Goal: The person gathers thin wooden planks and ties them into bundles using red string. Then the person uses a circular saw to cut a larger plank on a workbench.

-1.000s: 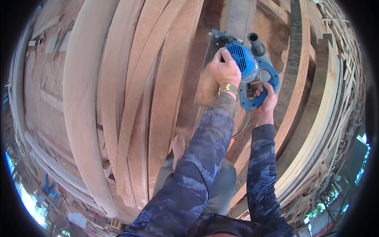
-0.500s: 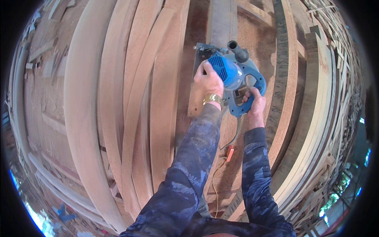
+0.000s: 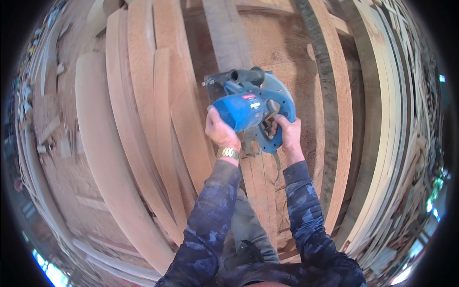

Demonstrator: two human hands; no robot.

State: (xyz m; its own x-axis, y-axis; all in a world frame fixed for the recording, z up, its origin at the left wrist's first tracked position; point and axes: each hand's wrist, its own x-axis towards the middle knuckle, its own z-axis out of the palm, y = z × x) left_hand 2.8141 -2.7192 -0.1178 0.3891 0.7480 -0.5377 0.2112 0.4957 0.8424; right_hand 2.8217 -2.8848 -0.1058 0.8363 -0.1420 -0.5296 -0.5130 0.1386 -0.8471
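A blue circular saw (image 3: 244, 107) sits in front of me, tilted a little, over a plank (image 3: 258, 179) that runs toward my legs. My left hand (image 3: 222, 130), with a gold watch (image 3: 228, 152) at the wrist, is wrapped round the saw's motor housing. Through the loop of the rear handle go the fingers of my right hand (image 3: 288, 131). The black front grip (image 3: 247, 75) points left and is untouched. Whether the saw's base rests on the wood cannot be seen clearly, and its blade is hidden.
Long reddish boards (image 3: 165, 110) lie side by side on my left. To the right runs a dark-faced beam (image 3: 330, 95), then a stack of pale timber (image 3: 382, 143). A grey board (image 3: 229, 36) stretches away ahead. Wood scraps (image 3: 62, 138) litter the ground at far left.
The saw and both hands have shifted left and somewhat nearer in the picture, and the saw has turned. The view has moved too. An orange piece by the cord no longer shows.
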